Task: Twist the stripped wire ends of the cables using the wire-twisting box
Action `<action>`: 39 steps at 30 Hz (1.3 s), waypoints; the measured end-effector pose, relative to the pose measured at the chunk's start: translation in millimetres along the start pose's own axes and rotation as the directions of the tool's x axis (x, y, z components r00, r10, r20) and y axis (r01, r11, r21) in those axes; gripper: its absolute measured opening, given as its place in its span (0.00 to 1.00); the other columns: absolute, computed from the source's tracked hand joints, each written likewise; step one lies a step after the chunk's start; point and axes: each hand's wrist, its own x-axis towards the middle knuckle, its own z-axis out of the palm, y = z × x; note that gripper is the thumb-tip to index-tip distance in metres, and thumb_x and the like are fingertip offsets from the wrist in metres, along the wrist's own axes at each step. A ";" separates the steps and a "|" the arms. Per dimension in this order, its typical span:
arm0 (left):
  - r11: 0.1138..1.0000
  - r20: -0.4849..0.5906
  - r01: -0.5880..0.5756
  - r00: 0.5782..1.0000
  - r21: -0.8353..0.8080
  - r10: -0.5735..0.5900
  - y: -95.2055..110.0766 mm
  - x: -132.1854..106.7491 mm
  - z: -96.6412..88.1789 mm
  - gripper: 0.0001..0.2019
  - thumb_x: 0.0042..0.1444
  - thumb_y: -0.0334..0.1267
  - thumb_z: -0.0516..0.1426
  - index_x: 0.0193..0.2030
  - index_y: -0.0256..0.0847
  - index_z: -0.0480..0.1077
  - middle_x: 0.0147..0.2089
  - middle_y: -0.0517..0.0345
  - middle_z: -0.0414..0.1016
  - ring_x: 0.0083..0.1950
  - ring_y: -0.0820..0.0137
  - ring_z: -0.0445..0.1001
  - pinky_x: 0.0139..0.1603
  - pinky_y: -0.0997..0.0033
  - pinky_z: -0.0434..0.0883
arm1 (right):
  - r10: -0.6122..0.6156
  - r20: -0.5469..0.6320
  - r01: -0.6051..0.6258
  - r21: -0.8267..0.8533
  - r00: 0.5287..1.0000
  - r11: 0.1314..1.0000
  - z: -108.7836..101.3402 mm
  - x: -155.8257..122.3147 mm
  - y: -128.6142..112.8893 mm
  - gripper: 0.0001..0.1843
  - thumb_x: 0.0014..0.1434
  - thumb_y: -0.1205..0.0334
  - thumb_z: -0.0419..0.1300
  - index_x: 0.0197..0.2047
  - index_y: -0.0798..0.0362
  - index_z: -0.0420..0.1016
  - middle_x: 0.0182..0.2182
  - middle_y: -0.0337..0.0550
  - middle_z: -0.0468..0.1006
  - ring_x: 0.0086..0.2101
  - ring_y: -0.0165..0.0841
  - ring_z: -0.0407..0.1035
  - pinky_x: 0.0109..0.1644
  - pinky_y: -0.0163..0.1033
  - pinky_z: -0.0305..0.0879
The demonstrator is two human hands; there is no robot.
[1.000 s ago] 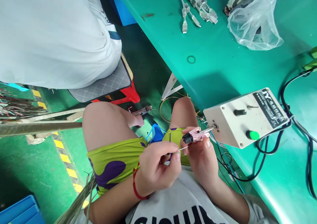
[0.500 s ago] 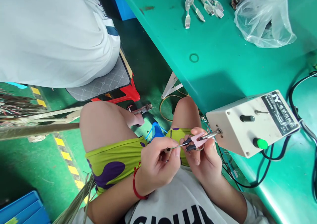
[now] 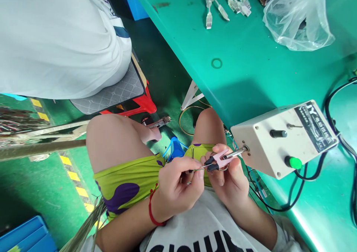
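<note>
My left hand [image 3: 181, 183], with a red cord at the wrist, is closed in a pinch on a thin wire [image 3: 203, 167]. A dark cable end shows between its fingers. The wire reaches toward the black-tipped jaws of a pink clip [image 3: 222, 160]; whether the jaws grip it I cannot tell. That clip sits on the metal shaft [image 3: 237, 152] of a beige machine box [image 3: 259, 144]. Curled around the clip is my right hand [image 3: 232, 177], thumb and fingers against its sides. Some of its fingers are hidden behind the clip.
Clear-plugged USB cables [image 3: 234, 1] and a plastic bag [image 3: 298, 21] lie on the green table [image 3: 178, 32]. Black cords [image 3: 304, 192] trail from the box. A person in white [image 3: 64, 40] sits at left on a red stool [image 3: 146, 101]. A cable bundle [image 3: 86, 222] hangs beside my left arm.
The view has shifted slightly. My left fingertips are a little closer to the clip's jaws, and less wire shows between them. My right hand stays at the clip.
</note>
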 end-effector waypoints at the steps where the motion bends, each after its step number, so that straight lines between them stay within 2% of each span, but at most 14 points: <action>1: 1.000 0.005 -0.001 1.000 -0.002 0.001 0.0 -0.1 0.0 0.06 0.73 0.30 0.65 0.52 0.43 0.75 0.34 0.62 0.82 0.22 0.77 0.73 0.26 0.80 0.74 | 0.009 0.009 -0.009 0.005 1.000 1.000 -0.9 0.0 0.0 0.22 0.76 0.34 0.68 0.54 0.42 0.91 0.13 0.27 0.59 0.19 0.34 0.46 0.29 0.43 0.47; 6: 0.999 0.021 -0.020 1.000 -0.028 0.020 -1.5 -2.7 0.5 0.08 0.74 0.29 0.64 0.55 0.43 0.75 0.34 0.62 0.82 0.23 0.76 0.75 0.27 0.79 0.75 | 0.077 0.051 -0.077 0.008 0.996 0.997 -4.7 1.6 -1.9 0.28 0.69 0.31 0.73 0.58 0.43 0.88 0.15 0.28 0.60 0.22 0.35 0.49 0.31 0.43 0.52; 9: 0.998 0.016 -0.014 1.000 -0.060 0.015 -3.5 -6.2 0.8 0.08 0.74 0.29 0.64 0.56 0.43 0.75 0.33 0.61 0.81 0.25 0.75 0.76 0.27 0.78 0.76 | 0.107 0.095 -0.111 0.033 0.990 0.993 -6.7 -2.0 -1.9 0.29 0.65 0.36 0.71 0.61 0.44 0.88 0.16 0.32 0.65 0.24 0.41 0.59 0.33 0.45 0.58; 11: 0.996 0.013 -0.011 1.000 -0.093 0.012 -5.1 -9.0 0.5 0.08 0.75 0.29 0.63 0.57 0.42 0.76 0.34 0.60 0.81 0.26 0.74 0.77 0.27 0.78 0.75 | 0.110 0.099 -0.117 0.069 0.989 0.991 -8.8 -7.9 2.0 0.25 0.65 0.42 0.67 0.59 0.43 0.88 0.17 0.35 0.66 0.26 0.43 0.61 0.36 0.47 0.61; 15: 0.993 0.012 0.011 1.000 -0.121 -0.010 -7.1 -13.8 -1.5 0.09 0.75 0.29 0.64 0.58 0.42 0.77 0.38 0.56 0.84 0.26 0.75 0.76 0.26 0.78 0.73 | 0.135 0.070 -0.143 0.124 0.988 0.982 -15.9 -22.2 17.3 0.16 0.67 0.48 0.63 0.49 0.45 0.88 0.18 0.35 0.65 0.25 0.40 0.57 0.36 0.47 0.59; 19: 0.989 -0.042 -0.034 0.999 -0.143 0.029 -5.3 -13.6 -4.1 0.06 0.76 0.32 0.63 0.57 0.41 0.77 0.38 0.58 0.84 0.26 0.75 0.75 0.26 0.77 0.74 | 0.118 0.076 -0.125 0.099 0.990 0.987 -19.6 -29.6 25.3 0.18 0.71 0.45 0.62 0.46 0.47 0.89 0.18 0.34 0.65 0.23 0.38 0.54 0.34 0.46 0.57; 24: 0.977 -0.110 -0.119 0.989 -0.178 0.100 -1.2 -10.5 -5.7 0.08 0.78 0.32 0.61 0.59 0.42 0.76 0.37 0.61 0.81 0.25 0.77 0.73 0.26 0.77 0.73 | 0.053 0.024 -0.054 0.053 0.998 0.997 -9.2 -30.9 12.1 0.22 0.75 0.39 0.61 0.48 0.46 0.89 0.24 0.38 0.69 0.26 0.38 0.56 0.35 0.46 0.58; 28: 0.976 -0.087 -0.128 0.990 -0.176 0.114 -1.2 -13.0 -4.8 0.08 0.78 0.31 0.62 0.59 0.41 0.76 0.37 0.61 0.80 0.26 0.76 0.73 0.27 0.77 0.73 | 0.061 -0.009 -0.061 0.037 0.998 0.997 1.6 -26.0 -1.7 0.24 0.70 0.39 0.68 0.59 0.45 0.90 0.33 0.40 0.74 0.30 0.38 0.60 0.37 0.45 0.60; 30: 0.977 -0.074 -0.125 0.991 -0.172 0.114 -2.2 -14.6 -4.1 0.07 0.78 0.31 0.62 0.59 0.41 0.75 0.35 0.62 0.80 0.26 0.75 0.73 0.28 0.76 0.74 | 0.071 -0.004 -0.070 0.036 0.997 0.997 4.8 -21.0 -6.3 0.26 0.69 0.39 0.70 0.61 0.44 0.90 0.34 0.41 0.74 0.30 0.37 0.62 0.37 0.45 0.62; 39: 0.985 -0.053 -0.095 0.995 -0.146 0.088 -4.0 -12.2 -3.7 0.06 0.79 0.33 0.61 0.58 0.43 0.75 0.35 0.60 0.80 0.26 0.75 0.74 0.27 0.76 0.74 | 0.038 0.003 -0.038 0.043 0.999 0.998 11.4 -3.6 -17.9 0.24 0.71 0.39 0.70 0.59 0.46 0.91 0.30 0.38 0.69 0.28 0.37 0.58 0.32 0.43 0.64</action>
